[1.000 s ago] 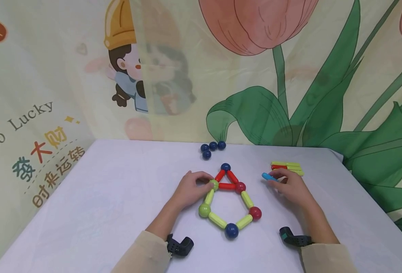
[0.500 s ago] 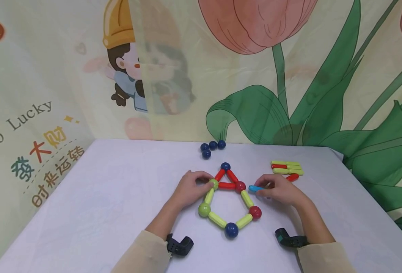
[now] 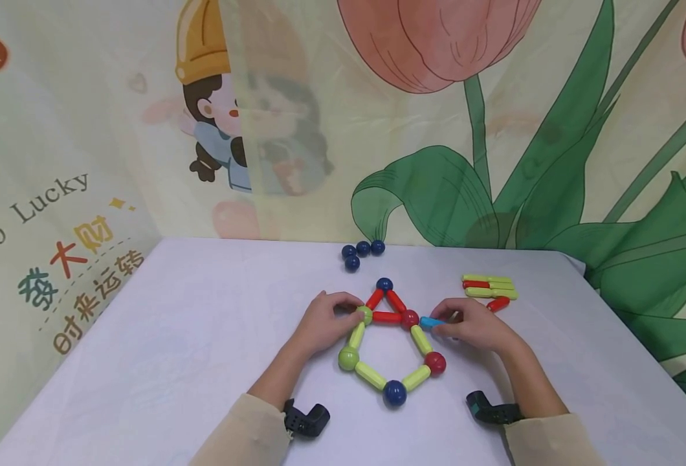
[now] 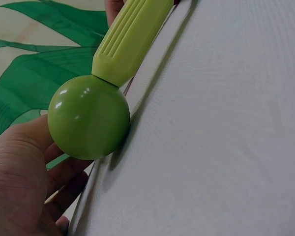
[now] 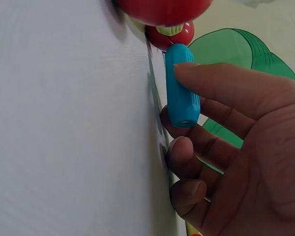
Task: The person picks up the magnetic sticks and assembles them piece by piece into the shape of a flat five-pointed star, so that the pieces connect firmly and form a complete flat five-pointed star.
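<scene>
Fingers of the right hand (image 3: 483, 323) pinch a short, shiny blue stick (image 5: 181, 93), with the thumb on one side; the other fingers are bent. The stick's front pokes out past them, maybe so that end stays free. It points at a shiny red ball (image 3: 409, 318) and is right beside it; I can't tell if they touch. Left of the red ball, the left hand (image 3: 331, 323) pinches a shiny green ball (image 3: 369, 315) between thumb and finger, likely so the shape won't slide. Smooth red sticks (image 3: 387, 317) join those two balls to a dark blue ball (image 3: 384, 285) behind, making a triangle. In front of the red ball, light green sticks (image 3: 422, 340) and more round balls make a ring. Far behind it sit four loose dark blue balls (image 3: 363, 248), perhaps kept out of the way. To its right, past the hand, spare sticks (image 3: 491, 293) lie close together, probably for easy reach.
</scene>
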The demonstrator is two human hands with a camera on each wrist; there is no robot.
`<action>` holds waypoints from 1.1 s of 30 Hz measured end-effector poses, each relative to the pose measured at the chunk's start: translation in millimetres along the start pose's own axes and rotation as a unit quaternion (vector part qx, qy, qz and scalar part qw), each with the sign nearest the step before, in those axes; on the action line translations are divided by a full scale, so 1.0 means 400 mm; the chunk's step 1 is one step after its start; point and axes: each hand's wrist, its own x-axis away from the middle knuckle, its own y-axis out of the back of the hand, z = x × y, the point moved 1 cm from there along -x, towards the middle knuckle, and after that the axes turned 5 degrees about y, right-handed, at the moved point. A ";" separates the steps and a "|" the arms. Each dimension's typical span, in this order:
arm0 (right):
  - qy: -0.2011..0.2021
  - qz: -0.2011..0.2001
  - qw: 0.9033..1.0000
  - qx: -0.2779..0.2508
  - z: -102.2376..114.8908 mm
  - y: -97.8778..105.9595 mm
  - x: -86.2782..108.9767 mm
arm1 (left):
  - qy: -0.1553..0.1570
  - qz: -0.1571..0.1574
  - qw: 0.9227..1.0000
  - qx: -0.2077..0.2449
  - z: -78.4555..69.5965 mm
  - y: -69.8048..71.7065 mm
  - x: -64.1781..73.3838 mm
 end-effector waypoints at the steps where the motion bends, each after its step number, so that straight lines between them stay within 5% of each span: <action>1: -0.002 0.001 1.000 0.002 0.002 -0.001 0.000 | 0.002 0.000 1.000 0.001 -0.001 0.001 0.001; 12: 0.005 -0.001 1.000 -0.013 -0.017 0.029 0.004 | 0.000 -0.004 1.000 -0.002 0.000 0.000 0.000; 18: -0.017 -0.070 0.997 0.011 -0.048 0.081 0.029 | -0.004 -0.002 1.000 -0.003 -0.002 -0.001 -0.002; 24: -0.079 -0.153 0.985 0.027 -0.107 0.117 0.056 | -0.006 0.003 1.000 -0.012 -0.001 -0.003 -0.006; 33: -0.118 -0.185 0.975 0.031 -0.159 0.114 0.068 | 0.009 0.003 1.000 -0.014 -0.001 -0.002 -0.004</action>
